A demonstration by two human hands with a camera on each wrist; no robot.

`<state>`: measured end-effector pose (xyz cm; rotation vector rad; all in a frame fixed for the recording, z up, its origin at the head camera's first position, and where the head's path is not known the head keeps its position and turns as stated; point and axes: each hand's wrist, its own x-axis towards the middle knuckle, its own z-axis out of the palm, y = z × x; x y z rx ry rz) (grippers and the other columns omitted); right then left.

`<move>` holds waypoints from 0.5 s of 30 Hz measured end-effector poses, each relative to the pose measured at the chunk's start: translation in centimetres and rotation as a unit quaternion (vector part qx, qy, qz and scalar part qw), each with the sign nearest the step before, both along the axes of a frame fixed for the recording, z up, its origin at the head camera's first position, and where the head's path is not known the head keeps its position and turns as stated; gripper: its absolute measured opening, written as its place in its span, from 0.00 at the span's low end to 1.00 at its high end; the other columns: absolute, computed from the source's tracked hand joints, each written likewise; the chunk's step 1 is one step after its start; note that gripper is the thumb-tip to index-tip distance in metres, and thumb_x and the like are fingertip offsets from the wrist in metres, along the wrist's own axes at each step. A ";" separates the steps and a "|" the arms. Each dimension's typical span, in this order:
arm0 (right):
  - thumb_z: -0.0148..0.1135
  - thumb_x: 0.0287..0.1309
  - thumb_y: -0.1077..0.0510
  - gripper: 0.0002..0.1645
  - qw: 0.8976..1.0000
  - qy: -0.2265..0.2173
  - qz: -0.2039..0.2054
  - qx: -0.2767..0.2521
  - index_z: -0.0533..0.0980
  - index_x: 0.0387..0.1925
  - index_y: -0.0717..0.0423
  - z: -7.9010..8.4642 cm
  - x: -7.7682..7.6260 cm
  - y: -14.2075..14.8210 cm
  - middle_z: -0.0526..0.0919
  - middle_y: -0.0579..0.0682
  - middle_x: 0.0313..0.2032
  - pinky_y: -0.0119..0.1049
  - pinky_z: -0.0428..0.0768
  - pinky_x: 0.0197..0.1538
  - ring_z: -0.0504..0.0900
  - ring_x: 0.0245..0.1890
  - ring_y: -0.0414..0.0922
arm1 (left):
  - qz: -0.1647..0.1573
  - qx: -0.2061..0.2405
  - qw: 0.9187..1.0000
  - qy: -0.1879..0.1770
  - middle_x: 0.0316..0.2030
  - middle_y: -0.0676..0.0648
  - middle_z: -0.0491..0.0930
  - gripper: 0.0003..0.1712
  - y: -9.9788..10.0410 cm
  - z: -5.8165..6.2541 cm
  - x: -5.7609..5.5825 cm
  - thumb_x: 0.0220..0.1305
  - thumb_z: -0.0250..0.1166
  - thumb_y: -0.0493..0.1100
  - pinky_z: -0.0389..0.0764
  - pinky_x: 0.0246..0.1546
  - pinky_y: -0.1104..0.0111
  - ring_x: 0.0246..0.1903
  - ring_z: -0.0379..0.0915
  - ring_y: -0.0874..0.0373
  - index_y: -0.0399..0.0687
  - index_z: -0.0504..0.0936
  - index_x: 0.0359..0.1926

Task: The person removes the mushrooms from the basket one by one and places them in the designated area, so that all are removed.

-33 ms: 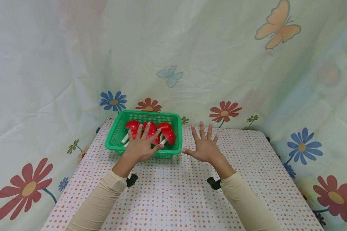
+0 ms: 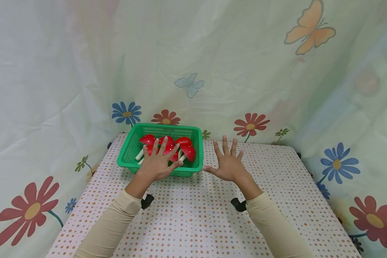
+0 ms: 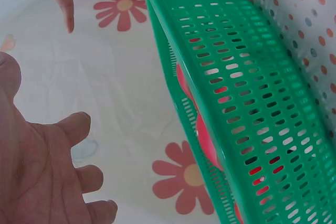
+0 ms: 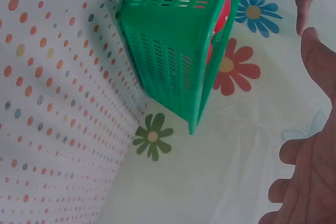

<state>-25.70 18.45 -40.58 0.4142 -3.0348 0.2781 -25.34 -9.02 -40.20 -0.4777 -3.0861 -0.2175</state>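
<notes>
A green plastic basket [image 2: 198,150] stands at the back left of the table and holds several red toy mushrooms [image 2: 184,141] with white dots and pale stems. Spread wide, my left hand [image 2: 157,165] is held above the basket's front edge and covers part of the mushrooms in the head view. The left wrist view shows that left hand [image 3: 42,166] apart from the basket wall [image 3: 236,103]. Just right of the basket, my right hand [image 2: 229,167] also has its fingers spread. Both hands hold nothing; the right wrist view shows the right palm [image 4: 320,171] bare.
A dotted cloth covers the table [image 2: 193,222]. Behind and at both sides hangs a pale curtain [image 2: 232,79] printed with flowers and butterflies. Black straps with small mounts [image 2: 238,204] sit at both wrists.
</notes>
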 end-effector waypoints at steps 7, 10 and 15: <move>0.57 0.55 0.24 0.65 1.000 0.004 0.003 -0.005 0.41 0.79 0.53 -0.1 -0.3 0.0 0.34 0.64 0.78 0.81 0.44 0.64 0.26 0.73 0.73 | -0.002 0.007 1.000 0.028 0.78 0.39 0.42 0.44 -0.4 0.2 -0.6 0.68 0.40 0.74 0.43 0.69 0.30 0.77 0.37 0.34 0.64 0.44 0.79; 0.58 0.57 0.27 0.64 1.000 0.011 0.004 -0.016 0.41 0.78 0.55 -0.1 -0.4 0.0 0.37 0.65 0.77 0.80 0.48 0.64 0.29 0.74 0.74 | 0.003 0.044 0.997 0.066 0.76 0.38 0.53 0.40 -1.6 0.2 -1.3 0.71 0.48 0.66 0.50 0.69 0.32 0.75 0.46 0.35 0.56 0.54 0.77; 0.61 0.62 0.35 0.59 0.999 0.014 0.001 -0.051 0.43 0.78 0.59 -0.2 -0.3 -0.1 0.44 0.66 0.77 0.74 0.59 0.65 0.44 0.74 0.73 | 0.050 0.228 0.965 0.121 0.59 0.37 0.78 0.23 -5.7 0.0 -2.8 0.73 0.54 0.49 0.67 0.64 0.39 0.61 0.73 0.38 0.45 0.77 0.63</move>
